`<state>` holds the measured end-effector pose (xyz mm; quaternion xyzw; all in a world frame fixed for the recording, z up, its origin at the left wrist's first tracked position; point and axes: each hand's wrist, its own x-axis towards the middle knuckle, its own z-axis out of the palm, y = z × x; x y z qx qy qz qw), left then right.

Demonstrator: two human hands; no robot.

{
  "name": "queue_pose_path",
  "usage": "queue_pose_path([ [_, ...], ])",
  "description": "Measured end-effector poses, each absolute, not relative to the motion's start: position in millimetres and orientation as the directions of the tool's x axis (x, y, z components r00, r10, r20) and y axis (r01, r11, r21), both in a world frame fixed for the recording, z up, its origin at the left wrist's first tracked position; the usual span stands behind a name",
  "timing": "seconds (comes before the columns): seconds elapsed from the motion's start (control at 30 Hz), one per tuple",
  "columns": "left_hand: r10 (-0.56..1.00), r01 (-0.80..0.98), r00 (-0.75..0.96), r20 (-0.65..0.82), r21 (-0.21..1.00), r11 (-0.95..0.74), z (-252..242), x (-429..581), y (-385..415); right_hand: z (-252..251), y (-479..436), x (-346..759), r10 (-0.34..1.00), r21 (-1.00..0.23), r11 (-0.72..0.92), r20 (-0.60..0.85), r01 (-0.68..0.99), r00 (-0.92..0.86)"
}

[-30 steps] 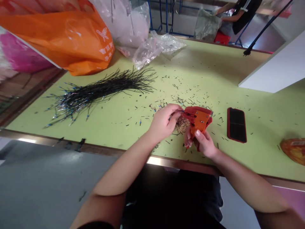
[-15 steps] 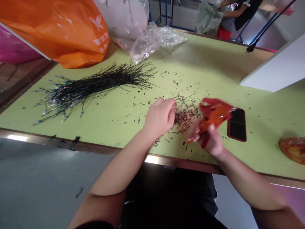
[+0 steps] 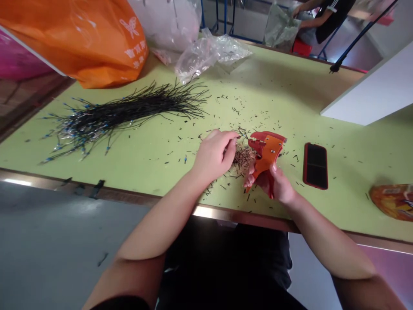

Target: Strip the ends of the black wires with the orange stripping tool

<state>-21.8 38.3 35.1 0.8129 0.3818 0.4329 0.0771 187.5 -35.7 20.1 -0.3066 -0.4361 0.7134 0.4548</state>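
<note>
My right hand (image 3: pixel 274 183) is wrapped round the handles of a red and orange wire stripper (image 3: pixel 267 150), its jaws pointing left. Facing those jaws, my left hand (image 3: pixel 215 153) is closed, thumb and forefinger pinching a thin dark wire (image 3: pixel 240 136) that is mostly hidden. A small gap seems to separate the fingertips from the jaws. Beneath both hands lies a heap of short black and coppery wire scraps (image 3: pixel 242 158). To the left, a bundle of long black wires (image 3: pixel 138 105) with blue-and-metal ends rests on the green table (image 3: pixel 155 146).
Right of the stripper lies a phone (image 3: pixel 315 165) in a red case; farther right is an orange package (image 3: pixel 392 201). An orange bag (image 3: pixel 106 43) and clear plastic bags (image 3: pixel 209 51) stand behind the bundle. A white panel (image 3: pixel 371 90) rises at right. Another person (image 3: pixel 322 21) sits beyond the table.
My right hand has brought the wire stripper left and turned its jaws towards my left hand. The left hand remains closed in nearly the same place. The whole view has shifted slightly.
</note>
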Motion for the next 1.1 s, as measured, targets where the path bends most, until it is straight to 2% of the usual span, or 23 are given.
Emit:
queue_pose_path([
  [0.17, 0.667, 0.561, 0.335, 0.666, 0.428, -0.709, 33.4, -21.5, 38.0, 20.4, -35.6, 190.1, 0.901, -0.861, -0.218, 0.005, -0.46, -0.434],
  [0.3, 0.635, 0.538, 0.271, 0.723, 0.433, -0.723, 34.0, -20.6, 36.8, 22.1, -34.0, 192.6, 0.883, -0.858, -0.256, -0.02, -0.446, -0.469],
  [0.43, 0.618, 0.536, 0.296, 0.728, 0.409, -0.738, 31.8, -18.7, 36.5, 21.6, -36.0, 191.3, 0.871, -0.859, -0.264, -0.017, -0.439, -0.49],
  [0.77, 0.554, 0.498, 0.351, 0.755, 0.35, -0.793, 30.3, -17.6, 35.7, 19.2, -37.3, 192.5, 0.895, -0.847, -0.282, -0.064, -0.45, -0.441],
  [0.93, 0.546, 0.491, 0.345, 0.764, 0.348, -0.798, 29.5, -17.3, 37.0, 22.1, -40.4, 191.8, 0.888, -0.874, -0.273, -0.069, -0.402, -0.455],
  [1.1, 0.537, 0.494, 0.344, 0.77, 0.339, -0.801, 29.0, -19.1, 38.0, 26.7, -40.6, 189.9, 0.913, -0.889, -0.256, -0.093, -0.38, -0.396],
])
